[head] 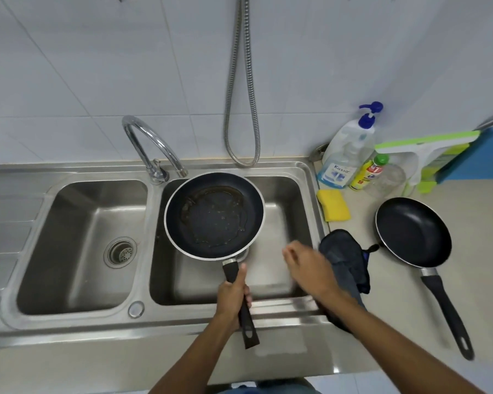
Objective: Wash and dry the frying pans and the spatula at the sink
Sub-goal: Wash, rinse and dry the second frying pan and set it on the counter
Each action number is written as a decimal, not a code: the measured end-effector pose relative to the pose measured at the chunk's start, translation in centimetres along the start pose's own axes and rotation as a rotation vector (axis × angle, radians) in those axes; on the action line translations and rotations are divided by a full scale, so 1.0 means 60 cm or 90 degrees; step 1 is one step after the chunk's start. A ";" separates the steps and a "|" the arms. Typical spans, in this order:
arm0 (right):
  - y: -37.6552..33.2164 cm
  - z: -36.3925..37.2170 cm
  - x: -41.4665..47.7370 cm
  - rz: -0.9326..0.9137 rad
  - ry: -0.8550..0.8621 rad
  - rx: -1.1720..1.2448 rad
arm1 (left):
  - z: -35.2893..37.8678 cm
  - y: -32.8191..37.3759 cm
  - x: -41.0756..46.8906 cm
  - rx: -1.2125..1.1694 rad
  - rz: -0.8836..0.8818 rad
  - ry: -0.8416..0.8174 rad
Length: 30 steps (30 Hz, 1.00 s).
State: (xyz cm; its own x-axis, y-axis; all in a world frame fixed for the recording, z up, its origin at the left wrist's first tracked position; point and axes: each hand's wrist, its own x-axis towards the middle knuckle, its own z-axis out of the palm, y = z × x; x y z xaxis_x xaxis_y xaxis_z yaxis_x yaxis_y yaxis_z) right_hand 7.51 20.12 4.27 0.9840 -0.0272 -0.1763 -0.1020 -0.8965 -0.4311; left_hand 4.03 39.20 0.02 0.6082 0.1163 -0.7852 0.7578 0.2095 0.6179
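The left hand (231, 297) wraps its fingers tight around the handle of the greasy pan (214, 216), held over the right basin of the sink (308, 177). The right hand (308, 268) hovers empty, fingers loosely curled, beside a dark cloth (345, 257). A clean pan (413, 236) lies on the counter at far right.

We have one head-worn wide-angle view, looking forward and steeply down from close above the double sink (154, 322), facing the tiled wall (97, 66), with the tabletop (382, 280) at right.
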 end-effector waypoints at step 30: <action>-0.189 0.102 0.183 -0.528 -0.095 -0.187 | -0.045 0.010 -0.045 0.157 0.090 -0.026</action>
State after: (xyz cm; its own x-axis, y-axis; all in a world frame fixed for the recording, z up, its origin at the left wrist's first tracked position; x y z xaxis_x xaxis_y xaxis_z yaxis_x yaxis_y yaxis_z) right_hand 18.58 32.71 1.80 0.6928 0.7205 -0.0311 0.6963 -0.6795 -0.2312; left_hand 2.18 41.63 2.39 0.7167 0.0867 -0.6920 0.6968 -0.0482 0.7156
